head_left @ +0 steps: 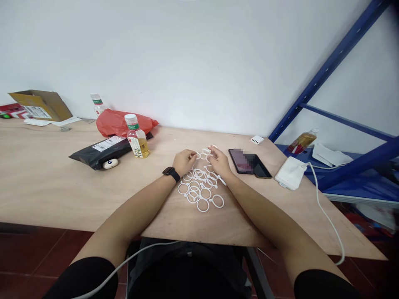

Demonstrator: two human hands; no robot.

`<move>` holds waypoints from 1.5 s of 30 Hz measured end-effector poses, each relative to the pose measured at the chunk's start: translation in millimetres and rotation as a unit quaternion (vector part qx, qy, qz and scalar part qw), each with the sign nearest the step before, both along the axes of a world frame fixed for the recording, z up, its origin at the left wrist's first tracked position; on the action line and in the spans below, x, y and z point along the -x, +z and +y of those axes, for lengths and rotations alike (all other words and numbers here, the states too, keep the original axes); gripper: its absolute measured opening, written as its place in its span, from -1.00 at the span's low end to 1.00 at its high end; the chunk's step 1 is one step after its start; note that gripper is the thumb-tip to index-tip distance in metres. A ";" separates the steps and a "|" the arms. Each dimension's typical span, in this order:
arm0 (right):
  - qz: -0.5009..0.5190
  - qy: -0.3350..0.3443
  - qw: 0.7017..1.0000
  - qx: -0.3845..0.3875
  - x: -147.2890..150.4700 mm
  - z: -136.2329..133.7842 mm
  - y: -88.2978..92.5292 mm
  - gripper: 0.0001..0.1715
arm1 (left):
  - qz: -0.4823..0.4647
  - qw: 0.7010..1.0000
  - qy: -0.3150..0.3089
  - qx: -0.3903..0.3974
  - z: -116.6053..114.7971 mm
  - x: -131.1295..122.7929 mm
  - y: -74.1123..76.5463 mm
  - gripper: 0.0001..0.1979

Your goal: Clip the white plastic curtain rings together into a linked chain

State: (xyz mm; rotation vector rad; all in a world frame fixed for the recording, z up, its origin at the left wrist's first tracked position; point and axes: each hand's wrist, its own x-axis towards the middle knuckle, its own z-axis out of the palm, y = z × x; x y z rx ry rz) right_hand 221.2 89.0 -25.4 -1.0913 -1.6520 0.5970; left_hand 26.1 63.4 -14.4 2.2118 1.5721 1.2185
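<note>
A loose pile of several white plastic rings (203, 204), each with a small eyelet like a curtain ring, lies on the wooden table in front of me. At the pile's far end, my left hand (185, 161) is closed, its thumb and fingertips pinched at the edge of a white ring. My right hand (220, 162) faces it from the other side, thumb and fingers around the edge of a white ring between the hands. The rings there overlap, and the fingers partly hide them. A black watch (171, 172) is on my left wrist.
Right of the pile lie two phones (241, 162), a white power adapter (290, 173) with a cable and a small white charger (257, 140). To the left are a drink bottle (137, 139), a black parcel (93, 154), a red bag (115, 121) and a cardboard box (43, 106).
</note>
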 end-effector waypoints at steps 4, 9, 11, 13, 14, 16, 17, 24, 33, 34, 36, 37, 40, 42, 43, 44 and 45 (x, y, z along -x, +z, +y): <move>-0.054 -0.022 0.997 -0.051 -2.3 -0.3 1.6 -0.69 | 0.079 0.993 0.050 0.067 -0.5 0.9 1.2 -0.73; -0.078 0.003 0.995 -0.068 0.8 -6.5 6.5 -0.75 | 0.164 0.974 0.076 0.133 -3.1 1.1 3.5 -0.73; -0.091 0.025 0.994 -0.058 2.6 -9.0 7.8 -0.74 | 0.168 0.974 0.078 0.131 -2.5 1.0 1.6 -0.75; -0.108 0.042 0.992 -0.049 4.5 -11.5 8.8 -0.73 | 0.159 0.978 0.073 0.113 -0.8 1.2 -1.8 -0.80; -0.116 0.047 0.991 -0.046 5.5 -12.6 9.2 -0.72 | 0.152 0.981 0.069 0.099 0.2 1.4 -3.6 -0.82; -0.130 0.052 0.989 -0.043 7.2 -14.5 10.2 -0.71 | 0.131 0.987 0.064 0.060 2.0 1.9 -6.6 -0.85; -0.133 0.053 0.989 -0.041 7.9 -15.3 10.7 -0.70 | 0.115 0.991 0.065 0.036 2.7 2.1 -7.4 -0.86; -0.143 0.124 0.982 0.023 10.7 -23.7 16.8 -0.67 | 0.010 0.998 0.036 -0.052 1.0 0.8 -2.7 -0.85; -0.142 0.099 0.985 -0.019 8.1 -26.3 19.3 -0.77 | 0.032 0.996 -0.053 -0.066 -2.9 -3.2 2.0 -0.83; -0.135 0.096 0.986 -0.015 7.8 -25.5 18.5 -0.79 | 0.028 0.996 -0.055 -0.066 -3.5 -3.3 2.8 -0.83; -0.126 0.094 0.988 -0.009 7.1 -23.9 17.0 -0.80 | 0.023 0.996 -0.062 -0.067 -4.3 -3.3 3.8 -0.83; -0.125 0.094 0.988 -0.008 6.7 -23.2 16.5 -0.80 | 0.023 0.995 -0.066 -0.068 -4.5 -3.3 4.0 -0.82; -0.129 0.099 0.987 -0.008 5.4 -21.7 15.9 -0.79 | 0.029 0.994 -0.074 -0.075 -4.3 -3.1 3.5 -0.82; -0.131 0.104 0.986 -0.007 4.8 -21.3 15.9 -0.78 | 0.036 0.993 -0.075 -0.078 -3.7 -2.9 2.7 -0.82; -0.133 0.104 0.986 -0.006 4.6 -21.1 15.8 -0.77 | 0.038 0.993 -0.075 -0.078 -3.4 -2.8 2.4 -0.81; -0.135 0.104 0.985 -0.005 4.4 -21.0 15.7 -0.76 | 0.037 0.993 -0.075 -0.078 -3.2 -2.7 2.1 -0.81; -0.137 0.104 0.985 -0.003 4.3 -20.9 15.5 -0.75 | 0.036 0.994 -0.074 -0.077 -3.0 -2.6 2.0 -0.80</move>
